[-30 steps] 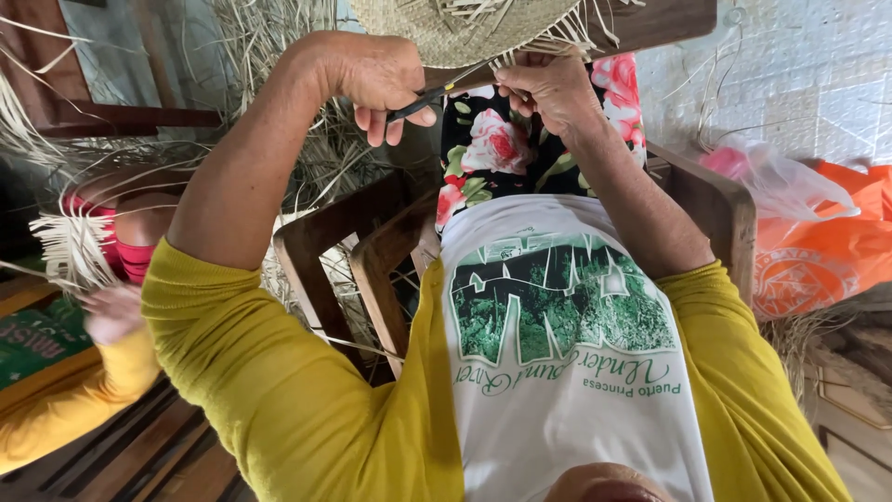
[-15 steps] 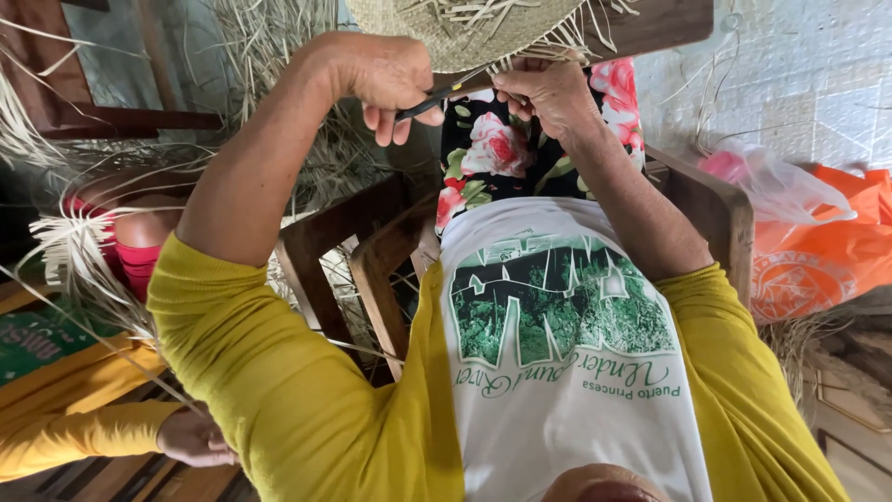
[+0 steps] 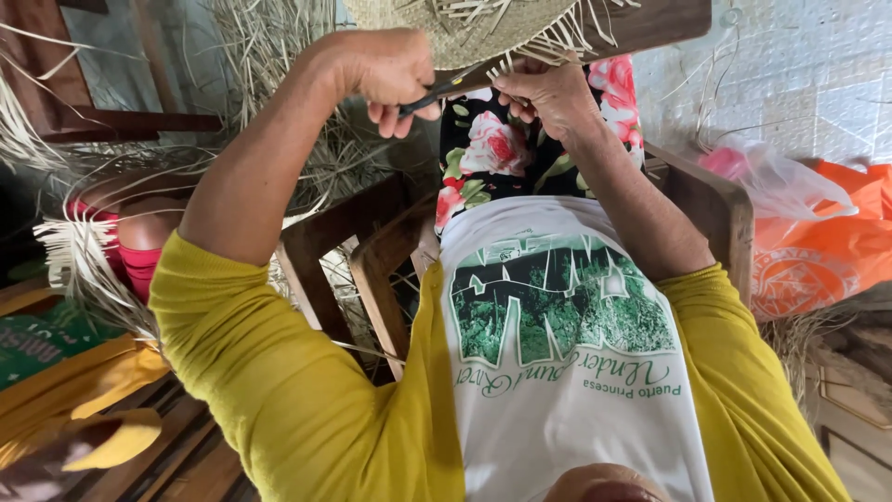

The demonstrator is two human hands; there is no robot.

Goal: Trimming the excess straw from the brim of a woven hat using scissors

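One woven straw hat (image 3: 465, 28) with loose fringe lies at the top of view, on a dark wooden board (image 3: 650, 23). Two hands work at its brim. The left hand (image 3: 386, 70), arm raised and bent, is closed around dark scissors (image 3: 432, 93). The right hand (image 3: 548, 93) pinches fringe strands. One orange plastic bag (image 3: 818, 251) with a pale round emblem sits at right.
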